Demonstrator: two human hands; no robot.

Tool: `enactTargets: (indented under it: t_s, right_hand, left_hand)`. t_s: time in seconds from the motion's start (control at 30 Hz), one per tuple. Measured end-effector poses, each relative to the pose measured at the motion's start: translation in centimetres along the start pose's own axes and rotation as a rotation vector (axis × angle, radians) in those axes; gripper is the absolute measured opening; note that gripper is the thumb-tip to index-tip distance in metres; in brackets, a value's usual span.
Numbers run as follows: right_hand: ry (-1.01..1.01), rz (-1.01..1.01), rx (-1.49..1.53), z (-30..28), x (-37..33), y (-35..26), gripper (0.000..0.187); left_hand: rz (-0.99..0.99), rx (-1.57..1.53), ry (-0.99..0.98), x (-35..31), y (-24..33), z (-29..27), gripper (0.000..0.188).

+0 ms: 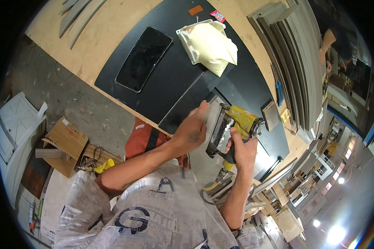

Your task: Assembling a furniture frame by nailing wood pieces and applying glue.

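My right hand (243, 150) is wrapped round the black handle of a yellow and black air nail gun (242, 120). A yellow hose fitting (222, 174) hangs from the bottom of its grip. The gun's nose lies against or just above a narrow grey board (212, 115); I cannot tell whether they touch. With fingers closed at the board's left side, my left hand (193, 130) steadies it; its fingertips are partly hidden. Underneath is a black panel (183, 97) with a seam across it.
A dark phone (144, 59) and a pale yellow bag (215, 47) in a white tray (185, 47) lie on the black panel. Stacked grey boards (293, 62) stand at the right, near another person's arm (326, 43). A small wood block (271, 115) sits beside the gun.
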State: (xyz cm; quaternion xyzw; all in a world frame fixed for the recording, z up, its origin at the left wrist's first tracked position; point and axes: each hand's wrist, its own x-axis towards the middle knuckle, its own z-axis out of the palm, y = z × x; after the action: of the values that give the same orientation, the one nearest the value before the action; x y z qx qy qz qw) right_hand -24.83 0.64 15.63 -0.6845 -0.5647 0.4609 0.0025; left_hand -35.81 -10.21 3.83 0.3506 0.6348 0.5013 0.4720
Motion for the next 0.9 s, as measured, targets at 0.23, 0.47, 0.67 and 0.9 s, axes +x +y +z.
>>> enactTargets:
  t_s: [0.23,0.47,0.67,0.9]
  right_hand:
    - [-0.028,-0.008,-0.045,0.0,0.5,0.0,0.023]
    - [-0.026,-0.008,0.006,0.0,0.4,0.1,0.020]
    - [-0.045,-0.059,0.020,-0.1,0.6,0.3,0.019]
    - [-0.045,-0.010,-0.044,0.1,0.7,-0.2,0.018]
  left_hand:
    - [0.051,0.049,0.012,1.5,0.2,0.7,0.066]
    - [0.022,0.040,0.049,1.1,0.8,0.8,0.062]
    - [-0.019,0.116,0.041,1.0,0.8,1.0,0.059]
    - [-0.028,0.076,0.047,0.8,0.8,0.4,0.058]
